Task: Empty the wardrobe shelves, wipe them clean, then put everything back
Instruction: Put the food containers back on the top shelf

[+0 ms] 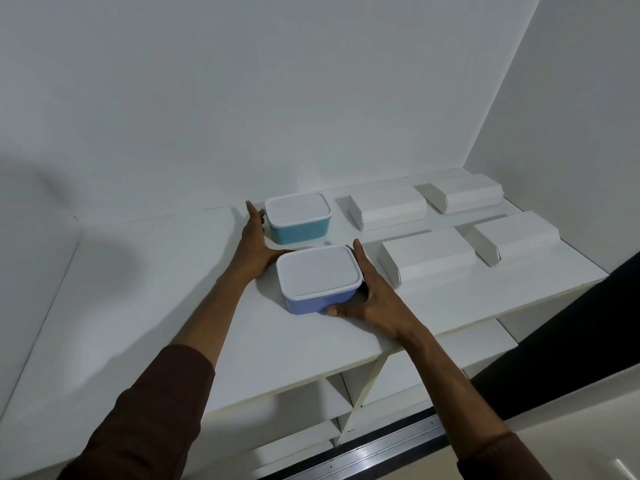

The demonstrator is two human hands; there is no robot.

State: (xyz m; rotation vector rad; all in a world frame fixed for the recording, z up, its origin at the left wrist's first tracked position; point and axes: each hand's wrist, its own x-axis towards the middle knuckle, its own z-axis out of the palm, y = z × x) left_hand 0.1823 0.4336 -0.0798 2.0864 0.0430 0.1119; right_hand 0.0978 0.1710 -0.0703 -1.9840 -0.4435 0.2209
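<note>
Purple tub (318,280): white-lidded, on the shelf (173,271), in front of the teal tub (298,218).
Left hand (258,247): fingers straight, flat against both tubs' left sides.
Right hand (372,296): fingers grasping the purple tub's right side.
White boxes (426,258): four, right of the tubs.

Two bare forearms, dark brown long sleeves (162,403) pushed up, no gloves

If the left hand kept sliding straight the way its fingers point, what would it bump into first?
Probably nothing on the shelf. The left hand points toward the back, its fingers passing just left of the teal box. Straight on, it would likely reach the white back wall first, though it may brush the box's side; depth is unclear.
</note>
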